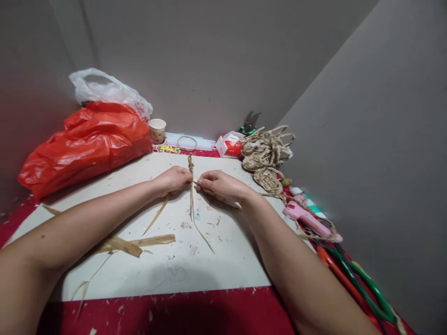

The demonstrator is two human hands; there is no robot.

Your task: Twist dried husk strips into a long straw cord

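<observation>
A short braided cord [190, 163] of dry, straw-coloured plant fibre lies upright in the middle of the white board [223, 270]. My left hand [175, 179] pinches it from the left at its lower end. Close by on the right, my right hand [220, 184] has thumb and fingertips closed on a thin fibre strand that meets the cord. Loose strands [192, 202] hang from the braid toward me, one curving off to the right. Another strip [156, 215] trails below my left hand. The strand ends inside my fingers are hidden.
Flat dry leaf strips [153, 240] lie near my left forearm. Back left are a red plastic bag [94, 135] and a paper cup [158, 130]. Along the right are coiled woven fibre pieces [267, 160], a pink glue gun [307, 218] and green-handled tool [375, 291]. Grey walls stand behind.
</observation>
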